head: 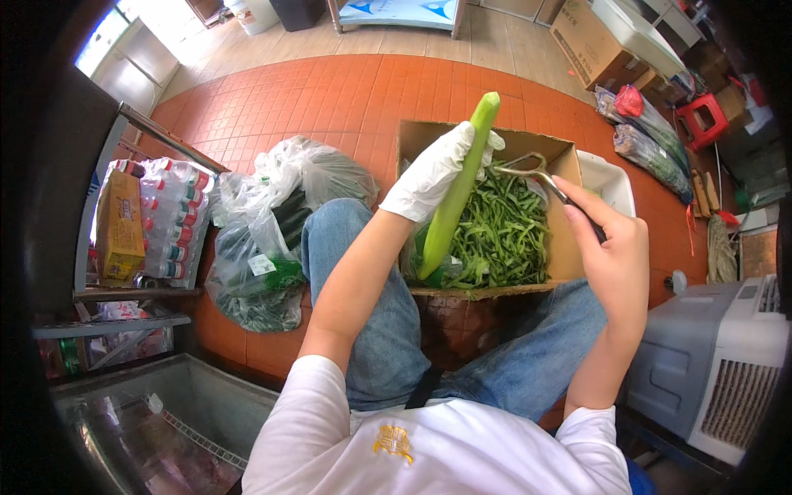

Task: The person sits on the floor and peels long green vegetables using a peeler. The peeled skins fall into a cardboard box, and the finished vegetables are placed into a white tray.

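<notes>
My left hand (430,173), in a white disposable glove, grips a long pale-green peeled cucumber (450,210). The cucumber is tilted, its upper end pointing away from me and its lower end over the near left of a cardboard box (564,247). In my bare right hand (609,247) is a metal peeler (552,185) with a dark handle. Its head is just right of the cucumber and appears apart from it. Beneath both hands, a heap of dark-green peel strips (504,238) fills much of the box, which stands between my knees.
Clear plastic bags (291,179) of dark-green cucumbers lie on the red tiles to the left. Behind the box's right side is a white plastic tub (619,176). A shelf with shrink-wrapped bottles (173,223) stands at left, a grey-white appliance (693,365) at right, an open chest (204,383) at lower left.
</notes>
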`<state>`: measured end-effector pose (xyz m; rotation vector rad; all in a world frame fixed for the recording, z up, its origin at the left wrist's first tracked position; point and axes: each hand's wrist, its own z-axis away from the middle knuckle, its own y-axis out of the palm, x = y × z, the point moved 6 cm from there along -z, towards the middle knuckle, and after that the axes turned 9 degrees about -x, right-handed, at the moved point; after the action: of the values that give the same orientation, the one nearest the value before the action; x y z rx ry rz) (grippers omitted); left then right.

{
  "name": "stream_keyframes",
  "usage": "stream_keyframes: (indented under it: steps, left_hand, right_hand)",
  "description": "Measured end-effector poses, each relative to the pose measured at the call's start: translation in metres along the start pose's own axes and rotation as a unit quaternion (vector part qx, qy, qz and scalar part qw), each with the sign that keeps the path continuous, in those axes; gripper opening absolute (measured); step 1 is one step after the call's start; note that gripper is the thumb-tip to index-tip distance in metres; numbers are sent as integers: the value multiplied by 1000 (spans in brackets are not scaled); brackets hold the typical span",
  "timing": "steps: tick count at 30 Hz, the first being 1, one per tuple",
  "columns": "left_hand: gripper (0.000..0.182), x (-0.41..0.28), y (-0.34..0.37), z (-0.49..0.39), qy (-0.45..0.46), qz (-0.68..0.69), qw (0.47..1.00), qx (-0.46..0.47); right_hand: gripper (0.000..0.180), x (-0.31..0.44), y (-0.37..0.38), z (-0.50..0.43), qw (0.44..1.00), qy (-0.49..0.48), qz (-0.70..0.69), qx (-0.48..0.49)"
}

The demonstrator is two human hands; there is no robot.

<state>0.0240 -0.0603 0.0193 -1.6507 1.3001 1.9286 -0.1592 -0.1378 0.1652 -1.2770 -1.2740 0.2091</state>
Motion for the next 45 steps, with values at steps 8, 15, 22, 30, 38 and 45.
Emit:
stream_keyframes:
  steps: [8, 15, 22, 30, 38, 45]
  left_hand:
    - [64, -18, 6, 6, 64, 2, 997, -35]
    - [57, -14, 5, 10, 14, 82, 995, -59]
    - [54, -15, 9, 5, 43, 68, 995, -60]
    - [51, -15, -16, -4, 43, 117, 990, -62]
    - [49, -5, -8, -3, 20, 143, 989, -45]
    - [54, -1, -16, -2, -5, 132, 982, -132]
  right_hand:
    - [31, 8, -1, 16, 985, -92, -91, -118]
    - [32, 19, 23, 8, 980, -148, -56, -123]
    - [31, 30, 39, -20, 962, -212, 12, -174]
    - [25, 8, 52, 14, 992, -88, 30, 89]
    - [28, 34, 45, -19, 962, -216, -21, -165]
    - [29, 12, 72, -4, 981, -168, 21, -92]
